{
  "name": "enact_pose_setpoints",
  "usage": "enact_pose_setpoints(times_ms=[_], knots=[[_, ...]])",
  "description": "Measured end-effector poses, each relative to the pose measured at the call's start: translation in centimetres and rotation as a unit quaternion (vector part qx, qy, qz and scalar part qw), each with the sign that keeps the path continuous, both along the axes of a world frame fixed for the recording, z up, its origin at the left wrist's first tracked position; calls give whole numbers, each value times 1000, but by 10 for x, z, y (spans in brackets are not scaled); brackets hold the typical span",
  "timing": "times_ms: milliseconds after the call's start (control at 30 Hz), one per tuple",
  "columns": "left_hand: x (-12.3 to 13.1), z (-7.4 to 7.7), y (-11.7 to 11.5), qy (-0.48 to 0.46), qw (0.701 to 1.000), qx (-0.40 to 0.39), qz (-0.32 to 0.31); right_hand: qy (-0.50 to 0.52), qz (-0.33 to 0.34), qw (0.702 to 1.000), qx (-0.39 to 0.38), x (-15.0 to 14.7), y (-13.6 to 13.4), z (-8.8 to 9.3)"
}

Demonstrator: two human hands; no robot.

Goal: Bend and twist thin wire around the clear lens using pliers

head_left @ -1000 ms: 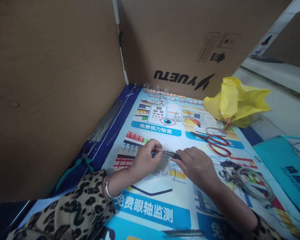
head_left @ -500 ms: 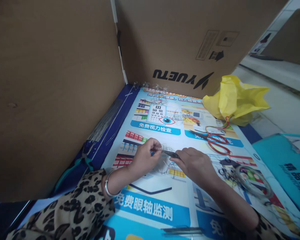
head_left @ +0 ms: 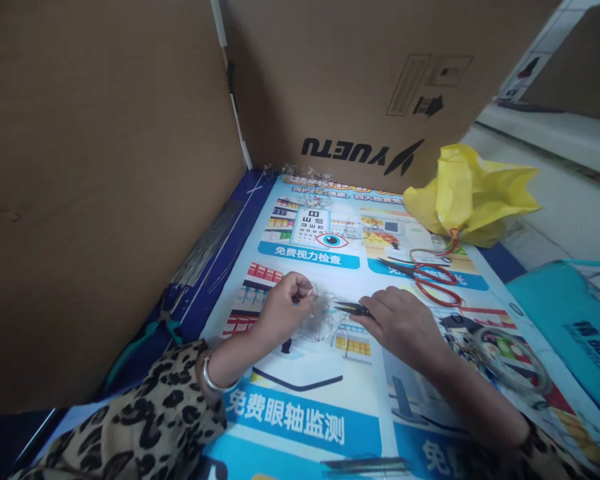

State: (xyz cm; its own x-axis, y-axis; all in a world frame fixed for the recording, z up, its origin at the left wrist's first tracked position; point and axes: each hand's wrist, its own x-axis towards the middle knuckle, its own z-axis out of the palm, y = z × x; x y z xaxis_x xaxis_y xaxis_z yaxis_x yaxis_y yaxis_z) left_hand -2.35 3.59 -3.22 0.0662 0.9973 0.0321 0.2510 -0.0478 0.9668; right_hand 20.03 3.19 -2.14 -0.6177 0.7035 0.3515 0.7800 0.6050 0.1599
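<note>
Between the fingertips of my left hand (head_left: pixel 289 303) is a thin wire piece, too fine to make out clearly. My right hand (head_left: pixel 405 327) is closed around small dark pliers (head_left: pixel 353 308); their jaws stand slightly apart and point left, a short gap from my left fingertips. Under and between both hands lies a loose tangle of thin wire (head_left: pixel 325 320) on the printed poster sheet (head_left: pixel 300 380).
Red-handled scissors (head_left: pixel 435 283) lie beyond my right hand, before a yellow bag (head_left: pixel 470 193). A coil of clear wire (head_left: pixel 513 360) sits at right. Teal-handled pliers (head_left: pixel 153 330) and straight wires (head_left: pixel 207 243) lie left. Cardboard walls (head_left: pixel 330 73) stand behind and left.
My hands have moved apart. The pliers' tip has left the piece at my left fingertips, and its jaws have opened. The whole view has shifted slightly.
</note>
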Motion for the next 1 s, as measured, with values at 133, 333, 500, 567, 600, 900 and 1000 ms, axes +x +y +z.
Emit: enact_pose_setpoints(times_ms=[133, 333, 500, 567, 600, 900, 1000], knots=[[0, -1, 1, -21, 1000, -11, -17, -6, -15, 1000, 26, 5, 4, -1], [3, 2, -2, -31, 998, -29, -46, -12, -12, 999, 40, 2, 2, -2], [4, 4, -2, -34, 997, -42, -55, -9, -12, 999, 41, 1, 1, -1], [4, 4, -3, -34, 997, -40, -59, -8, -12, 999, 35, 0, 0, 0], [4, 4, -3, -34, 997, -38, -60, -7, -13, 999, 31, -1, 0, 1], [3, 1, -3, 18, 998, 4, -56, 3, -9, 1000, 10, -10, -8, 13], [1, -1, -3, 40, 998, 14, -54, -5, -15, 1000, 7, -10, -9, 15]])
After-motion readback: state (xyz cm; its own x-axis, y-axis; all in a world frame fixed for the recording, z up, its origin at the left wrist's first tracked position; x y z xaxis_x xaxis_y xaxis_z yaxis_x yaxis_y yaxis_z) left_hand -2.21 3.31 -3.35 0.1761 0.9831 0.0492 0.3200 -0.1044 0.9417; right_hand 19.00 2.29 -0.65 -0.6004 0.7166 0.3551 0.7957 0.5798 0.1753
